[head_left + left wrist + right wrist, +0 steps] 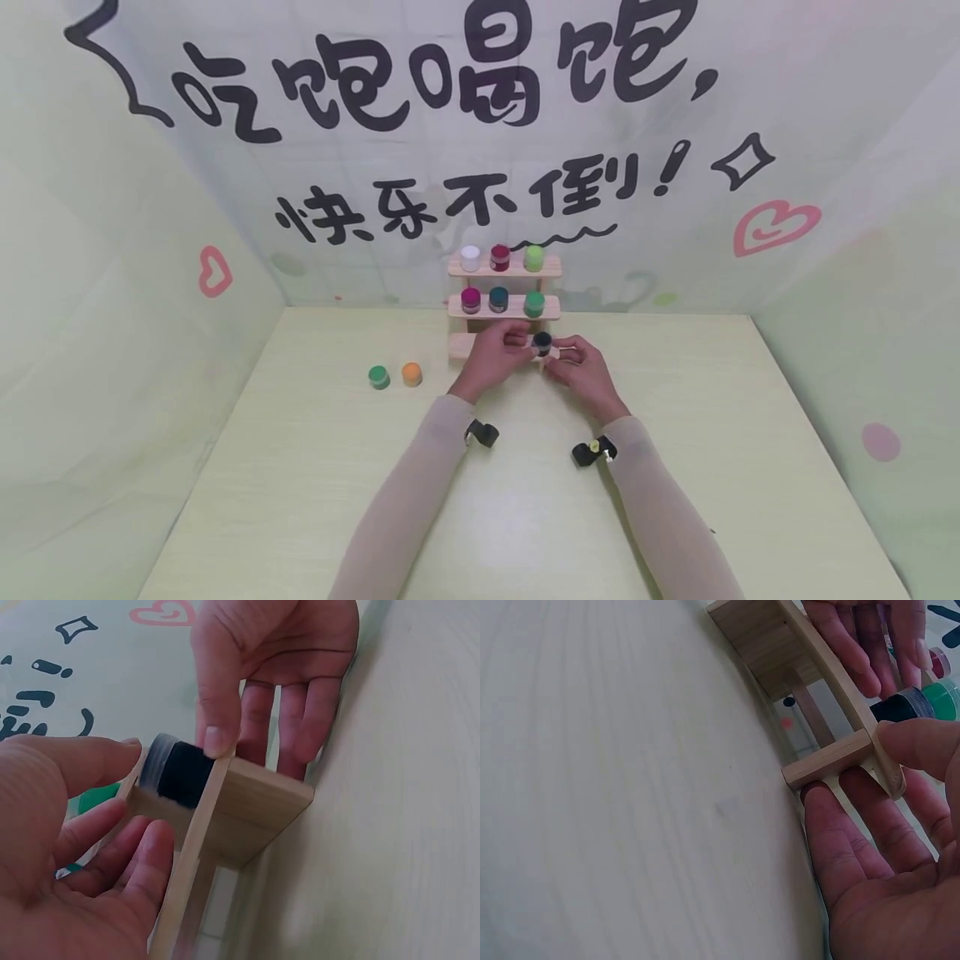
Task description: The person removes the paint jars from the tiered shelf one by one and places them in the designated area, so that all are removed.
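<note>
A small jar with a black body point(542, 343) stands at the right end of the bottom shelf of a three-tier wooden rack point(461, 344). My left hand point(497, 357) is just left of this jar. In the left wrist view its thumb and fingers point(156, 844) are spread apart near the jar's lid, with a small gap visible. At the rack's right end, my right hand point(588, 377) grips the bottom board. The right wrist view shows its thumb point(915, 742) on top of the board and the other fingers underneath.
White, dark red and light green jars point(534, 257) line the top shelf. Magenta, teal and green jars point(534, 303) stand on the middle one. A green jar point(378, 377) and an orange jar point(412, 374) are on the table, left of the rack. A printed curtain point(375, 275) hangs behind.
</note>
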Demonstrator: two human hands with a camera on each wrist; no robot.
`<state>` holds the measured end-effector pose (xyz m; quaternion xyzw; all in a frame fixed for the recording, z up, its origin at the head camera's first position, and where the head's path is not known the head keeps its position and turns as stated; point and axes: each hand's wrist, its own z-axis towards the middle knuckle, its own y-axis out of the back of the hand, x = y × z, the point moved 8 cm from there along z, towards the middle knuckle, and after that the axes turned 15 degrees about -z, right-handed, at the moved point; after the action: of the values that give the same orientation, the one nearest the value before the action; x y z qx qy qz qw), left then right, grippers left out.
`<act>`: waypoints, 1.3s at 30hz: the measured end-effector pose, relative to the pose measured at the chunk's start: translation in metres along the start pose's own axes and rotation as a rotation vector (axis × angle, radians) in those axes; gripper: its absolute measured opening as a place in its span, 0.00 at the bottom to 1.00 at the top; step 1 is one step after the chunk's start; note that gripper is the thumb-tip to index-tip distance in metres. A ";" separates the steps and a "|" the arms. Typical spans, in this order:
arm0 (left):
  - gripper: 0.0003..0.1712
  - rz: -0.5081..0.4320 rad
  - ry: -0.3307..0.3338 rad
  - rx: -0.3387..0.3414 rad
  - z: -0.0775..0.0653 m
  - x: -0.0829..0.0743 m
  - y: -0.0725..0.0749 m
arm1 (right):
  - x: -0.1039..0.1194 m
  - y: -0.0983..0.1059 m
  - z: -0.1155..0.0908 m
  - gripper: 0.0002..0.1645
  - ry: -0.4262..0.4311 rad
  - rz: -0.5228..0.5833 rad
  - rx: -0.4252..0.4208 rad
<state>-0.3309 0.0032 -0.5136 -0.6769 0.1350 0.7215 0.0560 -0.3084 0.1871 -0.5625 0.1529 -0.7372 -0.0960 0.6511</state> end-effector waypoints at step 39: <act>0.26 -0.087 -0.014 -0.095 -0.045 -0.010 0.045 | 0.001 -0.001 -0.001 0.31 -0.043 -0.077 -0.049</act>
<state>-0.2992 -0.0511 -0.5008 -0.6789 0.0705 0.7287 0.0559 -0.3071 0.1862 -0.5614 0.1631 -0.7419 -0.1425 0.6346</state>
